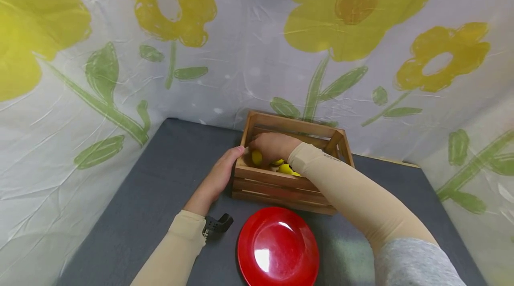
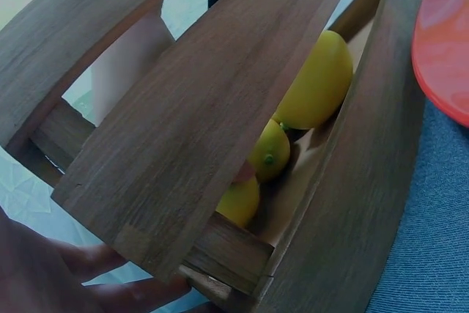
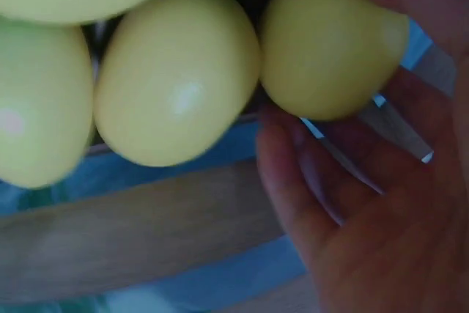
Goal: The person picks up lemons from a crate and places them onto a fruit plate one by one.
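Note:
A slatted wooden crate (image 1: pixel 281 182) stands on the dark tabletop with several yellow lemons (image 1: pixel 287 169) inside. My right hand (image 1: pixel 277 145) reaches down into its left part. In the right wrist view, that hand's fingers (image 3: pixel 286 181) curl under one lemon (image 3: pixel 330 42) while the thumb lies over it; another lemon (image 3: pixel 179 75) touches it on the left. My left hand (image 1: pixel 221 172) rests against the crate's left end, thumb at the top rim and fingers fairly straight along the outside. Through the slats, the left wrist view shows more lemons (image 2: pixel 319 82).
A round red plate (image 1: pixel 278 248) lies in front of the crate, near my forearms. My left wrist wears a black band (image 1: pixel 218 223). Behind the dark table (image 1: pixel 168 161) hangs a white sheet (image 1: pixel 249 54) printed with yellow flowers, close to the crate's back.

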### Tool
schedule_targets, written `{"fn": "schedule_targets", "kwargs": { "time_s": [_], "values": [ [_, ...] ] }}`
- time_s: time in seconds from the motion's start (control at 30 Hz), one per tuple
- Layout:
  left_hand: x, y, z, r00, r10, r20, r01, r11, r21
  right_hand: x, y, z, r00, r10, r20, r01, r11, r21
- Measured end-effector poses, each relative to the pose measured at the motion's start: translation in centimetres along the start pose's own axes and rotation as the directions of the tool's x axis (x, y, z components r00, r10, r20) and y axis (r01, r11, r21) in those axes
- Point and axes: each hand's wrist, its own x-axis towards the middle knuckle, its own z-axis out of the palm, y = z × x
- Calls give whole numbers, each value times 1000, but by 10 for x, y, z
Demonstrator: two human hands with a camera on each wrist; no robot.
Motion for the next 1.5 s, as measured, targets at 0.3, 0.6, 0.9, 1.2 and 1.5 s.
{"fn": "schedule_targets", "kwargs": {
  "time_s": [0.3,0.6,0.9,1.2,1.5],
  "values": [
    [1,2,0,999,-31,-16,30,1000,-8,-27,-1,-27,999,-5,-35,5,1000,15],
    [4,2,1,1000,-9,-4,9,1000,-13,-73,1,-51,991,-14,-131,20,999,45],
    [5,2,-15,1000,-18,3,18,999,34,-121,-16,-64,976,12,-219,-12,1000,0],
    [3,3,-32,998,-59,-10,60,997,53,-158,-47,-58,941,-43,-336,49,999,10],
    [2,8,-40,998,-60,-12,61,996,68,-177,-79,-35,930,-118,-347,127,992,3]
  ]
}}
